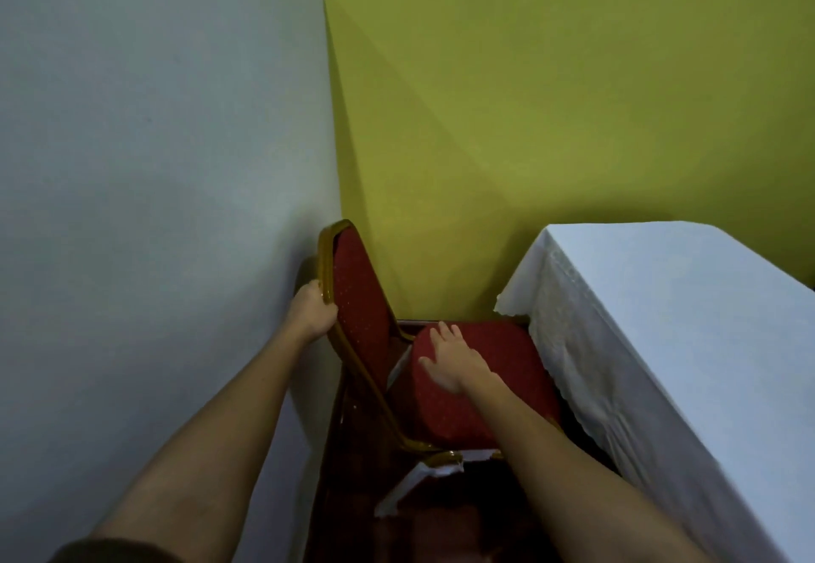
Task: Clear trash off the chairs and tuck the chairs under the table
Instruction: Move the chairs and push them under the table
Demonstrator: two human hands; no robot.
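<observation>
While your left grip (314, 307) curls round the gilt back frame of the chair (359, 298) at centre frame, your right grip (450, 362) lies flat and open on its red seat (507, 359), likely to steer it under the cloth-covered counter (661, 298) at right; white scraps (434, 470) lie lower centre.

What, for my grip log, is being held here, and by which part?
The left hand grips the chair by its backrest's gold side frame; the right hand lies flat on the seat, holding nothing.
</observation>
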